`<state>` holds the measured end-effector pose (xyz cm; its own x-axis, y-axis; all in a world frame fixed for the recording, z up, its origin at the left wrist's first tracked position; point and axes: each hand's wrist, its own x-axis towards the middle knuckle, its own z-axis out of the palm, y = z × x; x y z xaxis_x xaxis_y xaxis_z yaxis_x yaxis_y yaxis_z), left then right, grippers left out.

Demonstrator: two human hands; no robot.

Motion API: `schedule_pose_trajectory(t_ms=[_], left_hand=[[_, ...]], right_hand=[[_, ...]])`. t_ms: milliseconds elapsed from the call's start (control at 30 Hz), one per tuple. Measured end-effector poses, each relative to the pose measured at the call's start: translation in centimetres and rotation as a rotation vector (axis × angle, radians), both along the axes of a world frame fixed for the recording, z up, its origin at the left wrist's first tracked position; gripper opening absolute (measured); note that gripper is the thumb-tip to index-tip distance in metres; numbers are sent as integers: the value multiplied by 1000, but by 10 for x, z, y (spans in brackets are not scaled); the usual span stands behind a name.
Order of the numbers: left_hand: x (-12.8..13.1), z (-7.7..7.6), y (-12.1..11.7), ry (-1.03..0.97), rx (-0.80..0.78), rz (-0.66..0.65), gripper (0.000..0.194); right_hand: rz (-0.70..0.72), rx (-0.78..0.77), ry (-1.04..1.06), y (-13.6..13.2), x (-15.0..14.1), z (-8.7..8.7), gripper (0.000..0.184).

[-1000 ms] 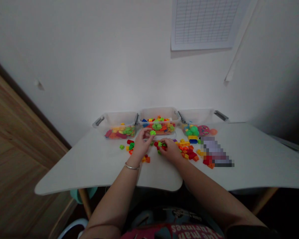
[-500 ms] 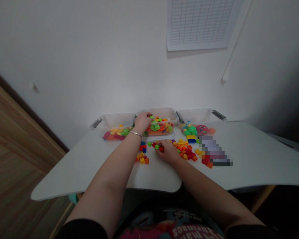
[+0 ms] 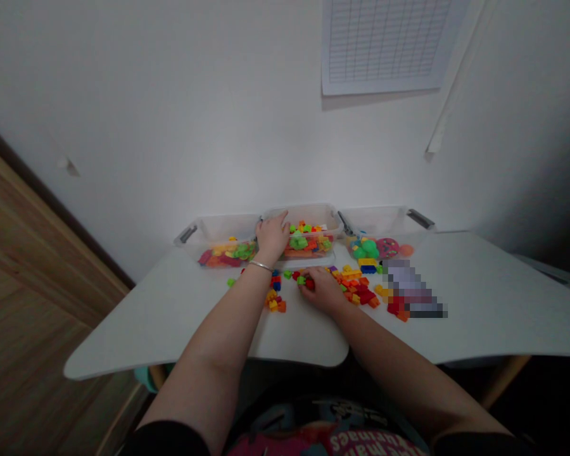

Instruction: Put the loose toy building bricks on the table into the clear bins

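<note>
1 view: head camera, looking forward and down over both forearms at a white table point(image 3: 171, 329).

Left hand point(image 3: 272, 237): fingers extended and close together, open, against the front-left corner of the middle bin point(image 3: 308, 218); no brick visible in the hand; silver bracelet point(image 3: 260, 266) on the wrist.

Right hand point(image 3: 323, 290): fingers curled down over a red brick point(image 3: 310, 285) and a green brick point(image 3: 301, 280) on the table; firm hold or mere touch impossible to tell.

Bricks on table: small, loose, many colours; yellow-orange pile point(image 3: 274, 304) between the hands and nearer the body; blue-red stack point(image 3: 276, 280) just above it; red-orange-yellow pile point(image 3: 356, 291) just right of the right hand.

Handling: probably light, stiff, hard plastic, with smooth sides likely to slip; best pinched across 2 opposite sides with the fingertips; easily scattered.

Bins: 3, clear plastic, in a row along the table's far edge, with grey handles point(image 3: 420, 219); left bin point(image 3: 223, 227) and middle bin both holding mixed bricks; right bin point(image 3: 380, 218) holding green toys point(image 3: 367, 249) and a pink disc point(image 3: 387, 247).

Rest: pixelated patch point(image 3: 411, 291) on the table, right of the bricks; ruled sheet point(image 3: 384, 41) on the wall; wooden panel point(image 3: 28, 316) at left; printed shirt point(image 3: 327, 441) below.
</note>
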<state>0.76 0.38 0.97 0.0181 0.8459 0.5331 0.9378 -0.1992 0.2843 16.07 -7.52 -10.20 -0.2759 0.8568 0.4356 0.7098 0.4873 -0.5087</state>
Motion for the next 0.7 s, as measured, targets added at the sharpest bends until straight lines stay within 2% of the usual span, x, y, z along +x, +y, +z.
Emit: schedule_pose_trajectory(t_ms=[133, 200, 267, 333, 400, 467, 567, 700], left_hand=[[-2, -4, -31, -16, 106, -106, 38], [0, -11, -52, 19, 98, -98, 34], [2, -21, -72, 73, -4, -85, 32], [3, -33, -85, 72, -175, -88, 34], [3, -45, -92, 13, -333, -127, 34], [2, -54, -94, -59, -419, -164, 30], [-1, -61, -92, -147, -446, -193, 24], [-3, -61, -90, -204, -461, -207, 19]], right_hand=[[-10, 42, 57, 4, 0, -5, 24], [-32, 63, 96, 7, -1, -8, 24], [-45, 86, 130, 9, 0, -11, 23], [-49, 106, 152, 11, 0, -13, 21], [-42, 114, 156, 10, 0, -13, 19], [-29, 117, 142, 8, 0, -12, 20], [-12, 121, 96, 5, 0, -9, 22], [5, 116, 55, 2, -1, -5, 22]])
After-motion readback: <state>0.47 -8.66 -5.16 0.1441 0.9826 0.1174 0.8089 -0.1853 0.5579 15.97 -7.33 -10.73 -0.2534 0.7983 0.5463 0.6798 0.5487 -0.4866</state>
